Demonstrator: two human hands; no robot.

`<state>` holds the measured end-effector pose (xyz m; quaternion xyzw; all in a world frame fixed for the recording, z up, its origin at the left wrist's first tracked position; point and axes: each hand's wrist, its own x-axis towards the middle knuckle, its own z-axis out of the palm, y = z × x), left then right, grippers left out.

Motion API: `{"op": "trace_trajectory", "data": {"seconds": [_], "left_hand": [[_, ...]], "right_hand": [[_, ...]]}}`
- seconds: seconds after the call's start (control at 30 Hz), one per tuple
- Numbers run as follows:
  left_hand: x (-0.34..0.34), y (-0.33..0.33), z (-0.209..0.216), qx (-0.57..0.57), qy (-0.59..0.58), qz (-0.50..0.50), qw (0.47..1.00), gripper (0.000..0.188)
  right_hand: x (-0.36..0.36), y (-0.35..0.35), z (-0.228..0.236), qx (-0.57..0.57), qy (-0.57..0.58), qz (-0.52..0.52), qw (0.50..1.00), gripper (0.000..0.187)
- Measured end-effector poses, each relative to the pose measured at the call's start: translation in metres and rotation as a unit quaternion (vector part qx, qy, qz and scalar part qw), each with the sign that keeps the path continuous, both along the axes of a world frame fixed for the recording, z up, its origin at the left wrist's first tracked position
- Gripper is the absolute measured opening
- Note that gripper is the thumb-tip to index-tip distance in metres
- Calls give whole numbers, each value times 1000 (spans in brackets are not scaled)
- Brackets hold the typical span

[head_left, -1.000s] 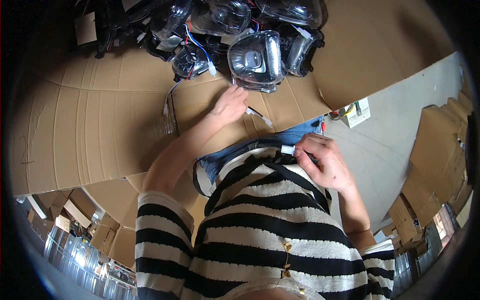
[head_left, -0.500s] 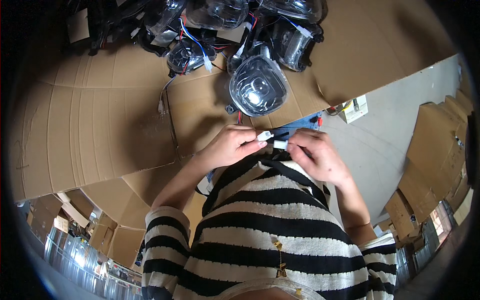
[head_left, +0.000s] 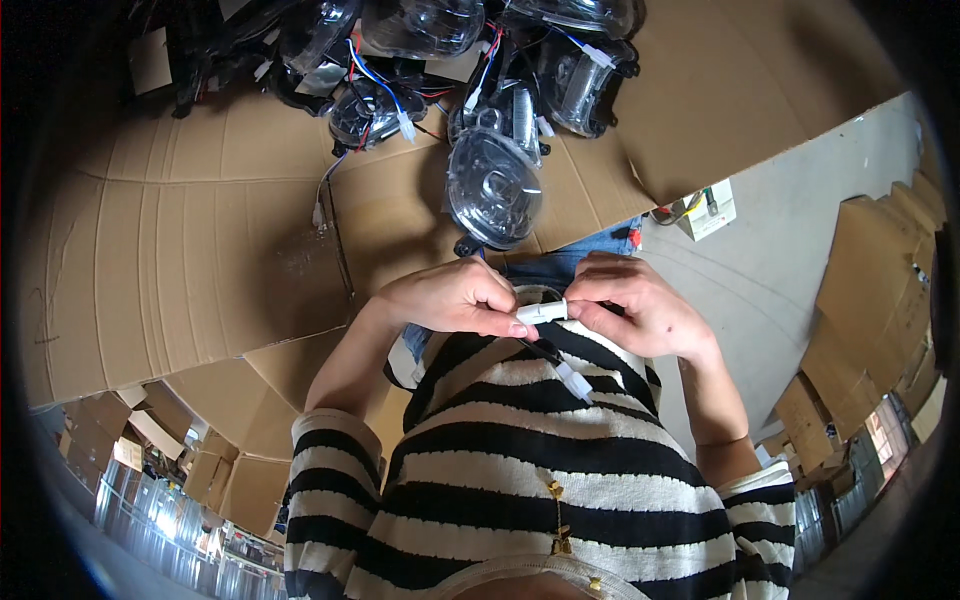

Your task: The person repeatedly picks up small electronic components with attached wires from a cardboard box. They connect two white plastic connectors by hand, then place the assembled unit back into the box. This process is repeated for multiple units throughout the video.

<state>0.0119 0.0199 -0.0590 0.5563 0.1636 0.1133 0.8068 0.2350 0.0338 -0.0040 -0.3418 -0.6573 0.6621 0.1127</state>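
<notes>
My left hand pinches a white plastic wire connector between thumb and fingertips. From the other side, my right hand is closed on the other half of that connector. Both halves sit end to end in one line, touching; how deeply they are seated I cannot tell. Below them a second white connector dangles on a dark cable in front of the striped top. Just beyond my left hand, at the cardboard's edge, lies a clear-lensed headlight with a black mounting tab. Wires between it and my hand are mostly hidden.
Several more headlights with coloured wires are heaped at the far side of the cardboard-covered surface. A white box stands on the grey floor to the right. Cardboard cartons line the right side, others the lower left.
The two connector halves, apart before, now meet end to end. A second connector has come into view, hanging below. The nearest headlight has turned and shifted slightly left.
</notes>
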Motion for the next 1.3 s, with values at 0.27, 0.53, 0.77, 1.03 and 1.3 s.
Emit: {"op": "trace_trajectory", "data": {"seconds": [0.27, 0.53, 0.77, 1.03, 1.3], "left_hand": [[2, 2, -3, 5, -13, -24, 1000, 25], [-12, 4, -3, -31, -28, -13, 999, 19], [-4, 6, -2, -18, -36, -60, 997, 18], [-5, -7, -3, -113, 42, 6, 993, 17], [-11, -2, 30, -203, 81, 145, 965, 13]], "right_hand": [[-4, -6, 3, 42, -15, 60, 997, 6], [2, -1, 0, 4, -1, 14, 1000, 7], [-12, -7, 0, 52, 0, 6, 999, 6], [6, -4, -1, 63, -42, -45, 996, 5], [31, -4, 35, 42, 2, -83, 996, 5]]}}
